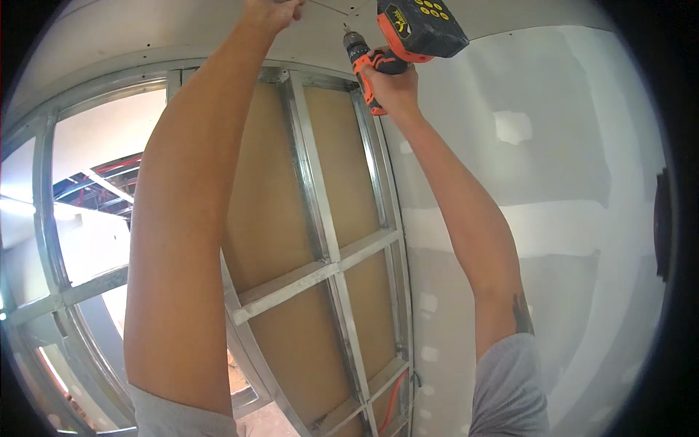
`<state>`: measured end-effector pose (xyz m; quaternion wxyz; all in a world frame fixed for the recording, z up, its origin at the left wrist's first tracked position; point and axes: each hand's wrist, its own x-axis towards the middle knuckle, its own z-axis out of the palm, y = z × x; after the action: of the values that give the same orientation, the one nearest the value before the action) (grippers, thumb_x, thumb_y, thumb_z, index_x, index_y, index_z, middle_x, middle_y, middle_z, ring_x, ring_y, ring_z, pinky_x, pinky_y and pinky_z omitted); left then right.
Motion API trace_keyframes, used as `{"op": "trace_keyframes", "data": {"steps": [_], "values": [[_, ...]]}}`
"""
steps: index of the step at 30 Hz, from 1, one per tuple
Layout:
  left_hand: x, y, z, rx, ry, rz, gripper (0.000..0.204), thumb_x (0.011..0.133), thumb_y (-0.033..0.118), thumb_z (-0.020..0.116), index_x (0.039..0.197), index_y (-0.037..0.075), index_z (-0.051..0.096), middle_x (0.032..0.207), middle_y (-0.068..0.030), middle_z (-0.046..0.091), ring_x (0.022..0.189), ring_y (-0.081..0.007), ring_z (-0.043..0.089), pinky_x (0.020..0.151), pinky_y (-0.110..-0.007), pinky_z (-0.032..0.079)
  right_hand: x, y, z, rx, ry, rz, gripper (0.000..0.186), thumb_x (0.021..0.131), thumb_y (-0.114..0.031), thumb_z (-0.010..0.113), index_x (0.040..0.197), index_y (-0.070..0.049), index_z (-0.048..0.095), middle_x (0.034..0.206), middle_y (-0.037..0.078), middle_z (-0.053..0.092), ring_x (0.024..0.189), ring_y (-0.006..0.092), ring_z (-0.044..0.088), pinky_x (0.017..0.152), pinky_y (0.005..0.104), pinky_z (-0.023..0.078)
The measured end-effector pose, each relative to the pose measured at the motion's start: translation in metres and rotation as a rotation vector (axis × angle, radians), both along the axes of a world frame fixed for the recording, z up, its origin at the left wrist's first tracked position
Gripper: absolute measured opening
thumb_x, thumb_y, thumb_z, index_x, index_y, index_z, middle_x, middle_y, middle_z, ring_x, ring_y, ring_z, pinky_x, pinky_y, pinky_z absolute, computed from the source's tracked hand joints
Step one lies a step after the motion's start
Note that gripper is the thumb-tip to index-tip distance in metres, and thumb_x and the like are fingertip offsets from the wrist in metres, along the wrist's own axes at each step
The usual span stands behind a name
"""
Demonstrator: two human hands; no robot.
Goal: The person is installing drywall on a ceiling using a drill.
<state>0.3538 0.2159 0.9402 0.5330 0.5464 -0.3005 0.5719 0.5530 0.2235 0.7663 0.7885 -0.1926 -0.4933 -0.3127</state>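
My right hand (397, 87) is wrapped round an orange and black cordless drill (359, 58), raised overhead. The drill's chuck and short bit point up toward the pale ceiling board (317, 45); whether the tip touches it I cannot tell. A dark battery pack (440, 33) with yellow dots sits at the drill's base, on the right. My left hand (275, 13) reaches up to the ceiling, left of the bit, and the upper edge of the view cuts it off. Its visible fingers are curled together, and what they hold, if anything, does not show.
Ahead stands a metal stud frame (313, 167) backed with brown board (266, 197). On the right is a grey plasterboard wall (546, 167) with white filler patches. Openings in the frame at left show another room. An orange cable (394, 400) hangs low by the corner.
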Motion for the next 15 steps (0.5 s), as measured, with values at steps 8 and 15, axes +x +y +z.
{"op": "trace_keyframes", "data": {"steps": [8,15], "values": [[-0.004,-0.008,-0.008,-0.001,0.049,-0.038,0.130,0.076,0.096,0.025,0.155,0.001,-0.017,0.159,-0.0344,-0.016,0.147,-0.0550,-0.007,0.118,-0.064,-0.004,-0.007,0.006,0.015,0.068,-0.005,-0.052,0.017,0.073,-0.015,0.073,0.082,-0.003,0.064,0.073,0.009,0.070,0.066,0.0228,0.070,0.063,0.0377,0.054],[-0.007,-0.007,-0.012,-0.014,0.081,-0.017,0.133,0.076,0.096,0.024,0.152,-0.005,-0.020,0.156,-0.0396,-0.017,0.147,-0.0555,-0.006,0.118,-0.063,-0.002,-0.016,-0.002,0.014,-0.020,-0.071,0.079,0.013,0.075,-0.013,0.071,0.077,-0.003,0.063,0.060,0.007,0.066,0.054,0.0206,0.067,0.053,0.0359,0.053]]}}
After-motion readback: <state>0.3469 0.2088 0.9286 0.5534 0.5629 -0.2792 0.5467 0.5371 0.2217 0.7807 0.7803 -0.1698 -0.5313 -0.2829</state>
